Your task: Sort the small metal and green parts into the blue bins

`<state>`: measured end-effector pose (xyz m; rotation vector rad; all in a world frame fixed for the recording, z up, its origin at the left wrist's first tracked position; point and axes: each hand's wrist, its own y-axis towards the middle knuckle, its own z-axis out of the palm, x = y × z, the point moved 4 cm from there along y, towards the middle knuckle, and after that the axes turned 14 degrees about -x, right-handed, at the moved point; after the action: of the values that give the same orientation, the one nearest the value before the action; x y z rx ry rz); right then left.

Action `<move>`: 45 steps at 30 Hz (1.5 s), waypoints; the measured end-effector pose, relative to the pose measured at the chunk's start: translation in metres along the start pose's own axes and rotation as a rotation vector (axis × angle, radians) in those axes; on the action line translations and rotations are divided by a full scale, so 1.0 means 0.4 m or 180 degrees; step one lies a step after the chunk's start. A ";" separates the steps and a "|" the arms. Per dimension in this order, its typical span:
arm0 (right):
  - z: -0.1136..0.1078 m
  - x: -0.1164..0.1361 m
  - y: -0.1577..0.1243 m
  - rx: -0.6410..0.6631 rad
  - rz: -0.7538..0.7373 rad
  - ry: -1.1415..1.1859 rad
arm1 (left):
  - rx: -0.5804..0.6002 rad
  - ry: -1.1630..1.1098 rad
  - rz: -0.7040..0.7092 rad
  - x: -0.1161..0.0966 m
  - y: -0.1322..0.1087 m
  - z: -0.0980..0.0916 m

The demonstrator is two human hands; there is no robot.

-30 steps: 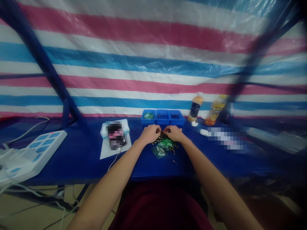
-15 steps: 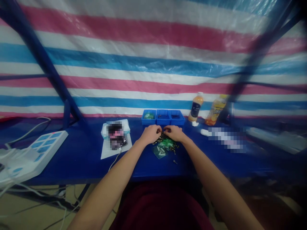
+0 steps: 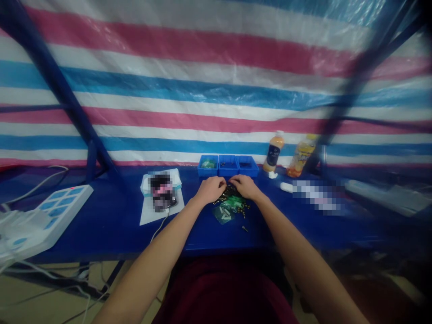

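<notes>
— Across the view's middle, what surface and room are shown?

— A blue table (image 3: 111, 220) stands against a tarp (image 3: 202, 72) striped pink, white and blue. Dark blue poles (image 3: 57, 85) lean across the tarp. A power strip (image 3: 50, 211) lies at the far left of the table. Right of it, a paper sheet (image 3: 148, 216) lies with a white cable (image 3: 158, 230) running off it toward the near edge. Three blue bins (image 3: 228, 165) sit in a row at the back, and two bottles (image 3: 274, 152) stand upright just to their right. Bare floor with loose cables shows below the table's left end.

— Where do the parts lie, and which way do they point?

— The parts (image 3: 236, 203) are small dark and brassy pieces, heaped on a green bag (image 3: 223, 214) near the bins, on the person's side of them. The heap trails from under the hands toward the person. Single pieces are too small and blurred to give a long axis or heading. One stray piece (image 3: 245, 228) lies apart, nearer the table's edge, and looks slanted.

— How do the hands stand to the heap?

— The left hand (image 3: 211, 189) and right hand (image 3: 246, 186) rest knuckles up at the heap's far end, the one on its left flank, the other on its right. Their fingertips are drawn together and nearly meet above the pieces. All fingers are curled inward. Whether either hand pinches a piece cannot be told, since the fingertips hide it. Most of the heap and the bag lie just on the near side of both hands, uncovered.
</notes>
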<state>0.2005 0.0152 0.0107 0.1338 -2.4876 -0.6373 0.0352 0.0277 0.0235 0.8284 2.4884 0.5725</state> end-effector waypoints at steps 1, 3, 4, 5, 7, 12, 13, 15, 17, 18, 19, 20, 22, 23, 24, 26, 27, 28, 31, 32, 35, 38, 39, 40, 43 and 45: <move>-0.002 0.000 0.003 -0.0065 0.0030 0.0206 | 0.0004 -0.0003 -0.0003 0.000 0.001 0.001; -0.006 0.000 0.007 -0.0179 0.0167 0.0721 | 0.0013 0.0000 -0.0010 0.001 0.002 0.002; -0.007 -0.001 0.010 -0.0237 0.0275 0.1030 | 0.0020 0.0002 -0.0009 0.001 0.002 0.002; -0.009 -0.003 0.012 -0.0293 0.0403 0.1366 | 0.0027 0.0000 -0.0003 0.000 0.003 0.003; -0.013 -0.008 0.015 -0.0397 0.0670 0.2075 | 0.0031 -0.0014 0.0015 0.000 0.003 0.004; -0.027 -0.023 0.017 -0.0596 0.1255 0.3106 | 0.0008 -0.0101 0.0001 0.004 0.001 0.006; -0.030 -0.025 0.017 -0.0611 0.1343 0.3143 | 0.0009 -0.0114 0.0005 0.004 0.001 0.007; -0.033 -0.025 0.015 -0.0574 0.1483 0.3149 | 0.0015 -0.0126 0.0009 0.006 0.001 0.007; -0.031 -0.022 0.012 -0.0431 0.1588 0.3078 | 0.0018 -0.0127 0.0009 0.006 0.001 0.007; -0.029 -0.019 0.010 -0.0339 0.1614 0.3006 | 0.0018 -0.0122 0.0008 0.006 0.001 0.008; -0.026 -0.017 0.008 -0.0246 0.1614 0.2902 | 0.0017 -0.0115 0.0008 0.005 0.002 0.007; -0.023 -0.016 0.006 -0.0170 0.1598 0.2748 | 0.0012 -0.0107 0.0007 0.005 0.002 0.007; -0.020 -0.020 0.005 -0.0120 0.1514 0.2298 | 0.0009 -0.0107 0.0007 0.004 0.001 0.007; -0.020 -0.025 0.007 -0.0148 0.1444 0.2026 | 0.0008 -0.0115 0.0004 0.005 0.001 0.007; -0.021 -0.030 0.009 -0.0209 0.1357 0.1747 | 0.0011 -0.0125 0.0002 0.005 0.001 0.007; -0.026 -0.043 0.015 -0.0391 0.1200 0.1290 | 0.0017 -0.0134 -0.0005 0.006 0.001 0.007; -0.028 -0.049 0.018 -0.0460 0.1163 0.1162 | 0.0019 -0.0133 -0.0008 0.007 0.001 0.007; -0.029 -0.054 0.020 -0.0497 0.1170 0.1101 | 0.0019 -0.0132 -0.0006 0.007 0.001 0.007; -0.024 -0.060 0.018 -0.0416 0.1375 0.1229 | 0.0025 -0.0135 0.0003 0.008 0.001 0.008; -0.022 -0.058 0.016 -0.0366 0.1450 0.1345 | 0.0029 -0.0140 0.0007 0.008 0.001 0.008; -0.016 -0.046 0.009 -0.0252 0.1690 0.1819 | 0.0032 -0.0157 0.0002 0.009 0.001 0.010; -0.017 -0.034 0.008 -0.0298 0.1758 0.2396 | 0.0031 -0.0160 0.0000 0.008 0.001 0.010; -0.020 -0.032 0.010 -0.0371 0.1714 0.2581 | 0.0029 -0.0159 0.0001 0.007 0.001 0.010; -0.023 -0.030 0.012 -0.0445 0.1659 0.2737 | 0.0027 -0.0162 0.0005 0.006 0.001 0.009; -0.027 -0.035 0.015 -0.0527 0.1666 0.2841 | 0.0033 -0.0174 -0.0001 0.004 0.001 0.005; -0.026 -0.041 0.015 -0.0471 0.1715 0.2643 | 0.0048 -0.0173 -0.0017 0.004 0.001 0.003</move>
<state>0.2200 0.0201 0.0129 -0.2720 -1.5676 -0.4085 0.0350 0.0291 0.0222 0.8316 2.4478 0.5232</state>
